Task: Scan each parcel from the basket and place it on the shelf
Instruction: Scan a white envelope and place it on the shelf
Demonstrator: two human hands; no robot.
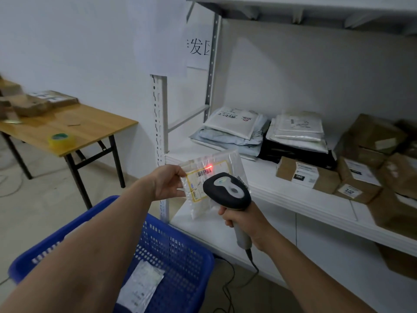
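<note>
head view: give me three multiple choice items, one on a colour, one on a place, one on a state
1. The basket is: A blue, B red, C grey.
2. The tape roll lies: A in the basket, B on the wooden table, C on the floor.
3. The left hand: A hangs empty, B rests on the wooden table, C pinches the clear parcel.

1 A: its perforated walls are blue.
2 B: it sits near the table's front edge.
3 C: thumb and fingers hold the parcel's edge, with the red light of the scanner on its label.
</note>
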